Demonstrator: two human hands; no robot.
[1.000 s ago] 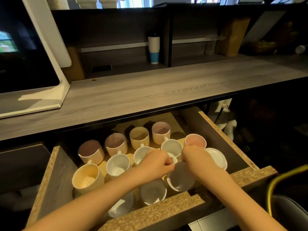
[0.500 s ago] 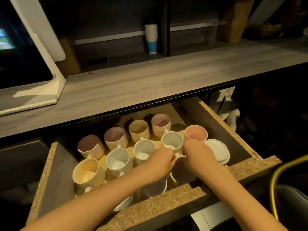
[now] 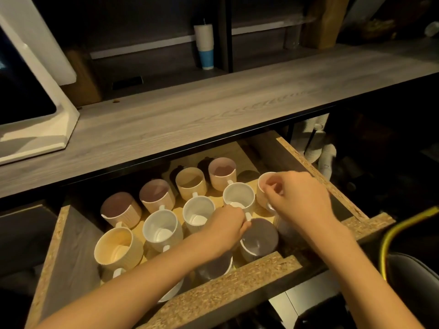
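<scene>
Standing upright, white mug point(image 3: 238, 195), pink-lined mug point(image 3: 262, 185)

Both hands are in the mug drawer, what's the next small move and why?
Probably lift the pink mug straight up a little: the right hand seems to pinch its rim, while the left hand grips the neighbouring white mug by its handle.

One view: wide-angle head cam, above and behind the fingers point(image 3: 273, 187), facing forward and down. Close range, forearms point(image 3: 142, 281) enter from the bottom edge. Drawer point(image 3: 213, 293) with mugs point(image 3: 161, 229) around the fingers, counter point(image 3: 213, 110) beyond them, shelf point(image 3: 166, 67) farthest.
</scene>
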